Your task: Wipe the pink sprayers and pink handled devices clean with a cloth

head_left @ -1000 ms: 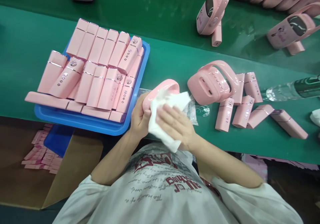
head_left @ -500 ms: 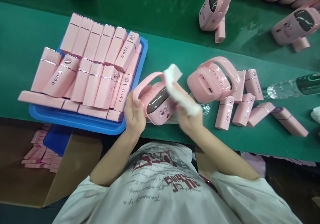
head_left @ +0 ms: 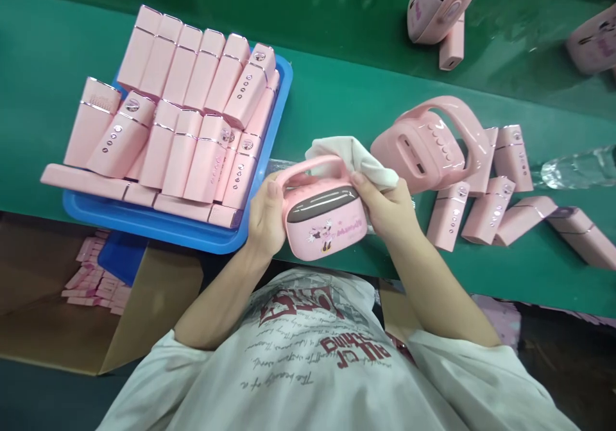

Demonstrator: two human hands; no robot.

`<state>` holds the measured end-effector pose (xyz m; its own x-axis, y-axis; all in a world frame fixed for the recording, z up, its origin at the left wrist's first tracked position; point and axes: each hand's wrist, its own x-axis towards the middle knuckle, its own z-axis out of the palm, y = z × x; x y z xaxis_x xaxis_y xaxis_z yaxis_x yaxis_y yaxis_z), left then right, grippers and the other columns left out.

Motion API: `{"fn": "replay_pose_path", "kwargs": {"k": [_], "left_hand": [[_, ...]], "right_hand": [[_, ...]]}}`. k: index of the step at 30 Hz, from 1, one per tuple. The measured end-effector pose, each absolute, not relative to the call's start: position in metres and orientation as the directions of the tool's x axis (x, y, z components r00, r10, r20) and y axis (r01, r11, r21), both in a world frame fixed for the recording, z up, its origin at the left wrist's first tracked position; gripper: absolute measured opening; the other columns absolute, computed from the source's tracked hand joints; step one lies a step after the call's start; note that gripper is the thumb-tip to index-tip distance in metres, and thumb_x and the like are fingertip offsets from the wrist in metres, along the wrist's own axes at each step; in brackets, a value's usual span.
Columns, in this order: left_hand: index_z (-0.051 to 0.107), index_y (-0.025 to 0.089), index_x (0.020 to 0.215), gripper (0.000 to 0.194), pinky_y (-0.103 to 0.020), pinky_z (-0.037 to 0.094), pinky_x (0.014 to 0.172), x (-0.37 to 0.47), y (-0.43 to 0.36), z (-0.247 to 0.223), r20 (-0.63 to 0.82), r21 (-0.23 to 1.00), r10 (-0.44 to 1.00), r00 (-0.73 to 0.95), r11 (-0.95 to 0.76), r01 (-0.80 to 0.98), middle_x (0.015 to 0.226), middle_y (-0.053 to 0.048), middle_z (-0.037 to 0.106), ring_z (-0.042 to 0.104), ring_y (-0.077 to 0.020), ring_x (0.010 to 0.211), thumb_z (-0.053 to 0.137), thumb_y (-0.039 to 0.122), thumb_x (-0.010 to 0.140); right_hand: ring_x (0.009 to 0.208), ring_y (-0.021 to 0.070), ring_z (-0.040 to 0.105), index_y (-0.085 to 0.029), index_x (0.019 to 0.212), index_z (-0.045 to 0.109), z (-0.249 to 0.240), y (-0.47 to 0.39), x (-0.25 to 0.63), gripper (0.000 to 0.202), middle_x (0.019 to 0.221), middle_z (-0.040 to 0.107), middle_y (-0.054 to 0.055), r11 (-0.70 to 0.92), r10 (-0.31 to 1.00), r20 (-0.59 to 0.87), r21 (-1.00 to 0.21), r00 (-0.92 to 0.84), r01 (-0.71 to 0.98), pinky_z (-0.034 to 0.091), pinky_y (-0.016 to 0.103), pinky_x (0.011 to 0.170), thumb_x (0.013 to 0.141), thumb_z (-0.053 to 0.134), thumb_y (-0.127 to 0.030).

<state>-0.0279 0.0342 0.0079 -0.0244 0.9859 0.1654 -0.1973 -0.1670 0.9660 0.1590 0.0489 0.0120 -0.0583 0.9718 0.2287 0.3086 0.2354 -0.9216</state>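
In front of my chest, a pink portable speaker (head_left: 327, 229) with a carry handle, a dark glossy panel and a cartoon print faces up at me. My left hand (head_left: 266, 219) is closed round its left end, thumb by the foot of the handle. In my right hand (head_left: 392, 210) is a white cloth (head_left: 353, 155), pinched at the speaker's upper right corner and draped behind the handle. Just to the right, a second pink speaker (head_left: 418, 152) shows its back with slots and a row of buttons.
A blue tray (head_left: 192, 232) on the left holds many pink microphone-like sticks (head_left: 212, 158). Several similar sticks (head_left: 447, 219) and a clear plastic bottle (head_left: 577, 171) lie on the right of the green table (head_left: 332, 91). Another speaker (head_left: 433, 8) stands farther back. An open cardboard box (head_left: 144, 309) sits below, left.
The held speaker has turned so its printed front shows more fully and sits slightly lower. My right hand and the cloth have moved right and spread along its corner. The view has shifted slightly.
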Motion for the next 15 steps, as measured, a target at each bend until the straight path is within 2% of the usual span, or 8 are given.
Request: {"fn": "replay_pose_path", "kwargs": {"k": [2, 5, 8, 11, 13, 15], "left_hand": [[0.069, 0.018, 0.099, 0.050, -0.041, 0.057, 0.091, -0.028, 0.033, 0.010, 0.139, 0.970, 0.990, 0.035, -0.129, -0.205, 0.098, -0.010, 0.074, 0.069, -0.0253, 0.106, 0.039, 0.058, 0.097], [0.069, 0.020, 0.093, 0.048, -0.042, 0.059, 0.085, -0.029, 0.033, 0.013, 0.069, 0.968, 0.995, 0.076, -0.048, -0.246, 0.089, -0.008, 0.074, 0.072, -0.0249, 0.097, 0.042, 0.060, 0.095], [0.066, 0.022, 0.084, 0.049, -0.045, 0.060, 0.081, -0.029, 0.034, 0.015, -0.020, 0.955, 0.994, 0.106, 0.051, -0.293, 0.080, -0.007, 0.073, 0.073, -0.0256, 0.089, 0.041, 0.061, 0.095], [0.063, 0.022, 0.080, 0.051, -0.046, 0.060, 0.080, -0.029, 0.034, 0.015, -0.050, 0.944, 0.993, 0.105, 0.081, -0.321, 0.077, -0.006, 0.072, 0.073, -0.0263, 0.092, 0.035, 0.062, 0.096], [0.062, 0.022, 0.081, 0.052, -0.045, 0.059, 0.082, -0.028, 0.033, 0.013, -0.001, 0.949, 0.999, 0.051, 0.017, -0.315, 0.079, -0.006, 0.072, 0.072, -0.0255, 0.093, 0.032, 0.061, 0.097], [0.063, 0.022, 0.085, 0.050, -0.044, 0.058, 0.084, -0.028, 0.031, 0.009, 0.103, 0.965, 0.994, -0.026, -0.106, -0.240, 0.085, -0.006, 0.072, 0.072, -0.0245, 0.094, 0.032, 0.059, 0.098]], "right_hand": [[0.068, 0.0162, 0.068, -0.018, 0.084, 0.071, 0.020, 0.053, 0.159, 0.038, 0.074, 0.070, 0.001, 0.126, 0.991, 0.113, -0.973, -0.076, 0.195, 0.060, 0.028, 0.061, 0.088, 0.061, -0.055], [0.068, 0.0150, 0.067, -0.017, 0.085, 0.072, 0.029, 0.054, 0.153, 0.038, 0.073, 0.069, -0.001, 0.159, 0.985, 0.141, -0.962, -0.097, 0.223, 0.059, 0.027, 0.061, 0.086, 0.063, -0.054], [0.073, 0.0171, 0.070, -0.017, 0.083, 0.073, 0.028, 0.049, 0.149, 0.035, 0.074, 0.071, 0.000, 0.255, 0.961, 0.274, -0.928, 0.035, 0.273, 0.061, 0.030, 0.064, 0.090, 0.061, -0.049], [0.092, 0.0225, 0.072, -0.020, 0.100, 0.073, 0.022, 0.041, 0.154, 0.033, 0.092, 0.075, 0.003, 0.405, 0.870, 0.471, -0.851, 0.143, 0.335, 0.063, 0.038, 0.078, 0.097, 0.050, -0.043], [0.107, 0.0261, 0.069, -0.021, 0.114, 0.069, 0.022, 0.033, 0.158, 0.032, 0.105, 0.074, 0.005, 0.513, 0.809, 0.585, -0.748, 0.053, 0.422, 0.061, 0.045, 0.089, 0.100, 0.045, -0.036], [0.126, 0.0277, 0.059, -0.022, 0.124, 0.065, 0.027, 0.024, 0.158, 0.032, 0.116, 0.071, 0.007, 0.632, 0.737, 0.662, -0.603, -0.136, 0.488, 0.055, 0.049, 0.102, 0.098, 0.048, -0.029]]}}
